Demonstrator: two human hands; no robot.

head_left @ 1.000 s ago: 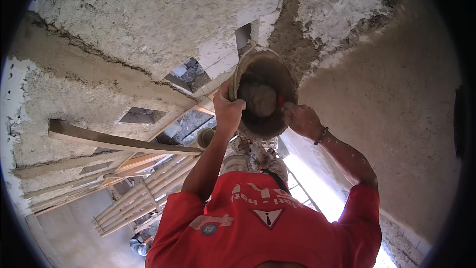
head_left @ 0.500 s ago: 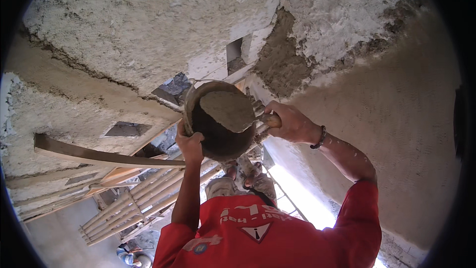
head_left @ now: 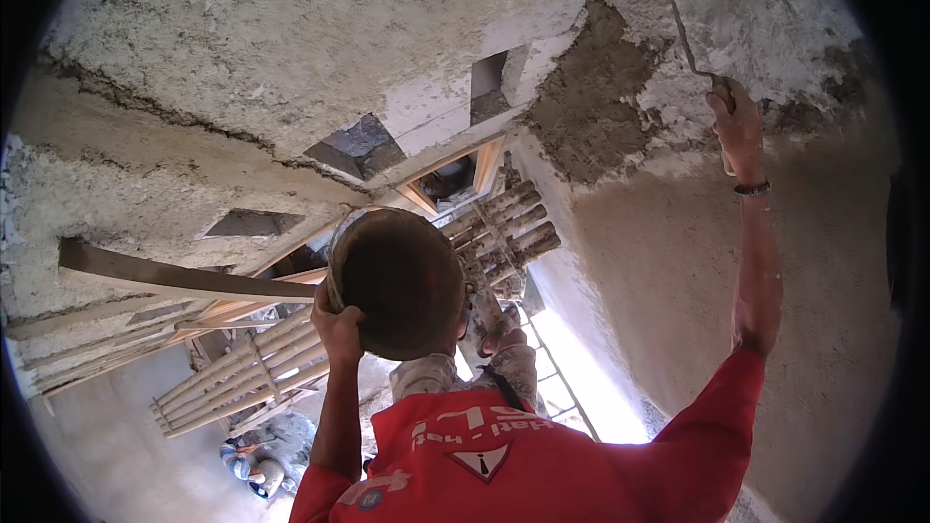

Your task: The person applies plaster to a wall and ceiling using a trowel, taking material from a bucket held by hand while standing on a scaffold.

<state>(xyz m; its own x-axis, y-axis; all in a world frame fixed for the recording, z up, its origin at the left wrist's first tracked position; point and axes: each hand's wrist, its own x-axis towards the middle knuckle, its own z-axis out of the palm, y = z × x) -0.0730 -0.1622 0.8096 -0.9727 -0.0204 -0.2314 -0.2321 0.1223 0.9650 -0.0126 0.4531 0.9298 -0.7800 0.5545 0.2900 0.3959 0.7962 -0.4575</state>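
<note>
Left hand: the left hand [head_left: 339, 331] is curled partway, thumb over a rim; fingers behind it mostly hidden.
Bucket: the bucket [head_left: 405, 283] is held by the left hand, just up and right of it; mouth turned to view, interior dark, contents not readable.
Right hand: the right hand [head_left: 741, 131] is raised well above and right of the left one, closed in a fist around a handle.
Trowel: the trowel [head_left: 720, 89] is in the right fist, blade edge-on, pointing up and slightly left; contact with the wall cannot be told.
Bracelet: a dark bracelet [head_left: 752, 189] sits on the right wrist, just below the hand.
Mortar patch: a dark mortar patch [head_left: 593, 102] lies left of the right hand, apart from it; rough pale surface above.
Smooth wall: a smooth brown wall [head_left: 668, 261] spreads below and left of the right hand.
Board: a long board [head_left: 184, 279] runs left from near the left hand.
Bamboo: bamboo poles [head_left: 257, 378] lie below and left of the left hand.
</note>
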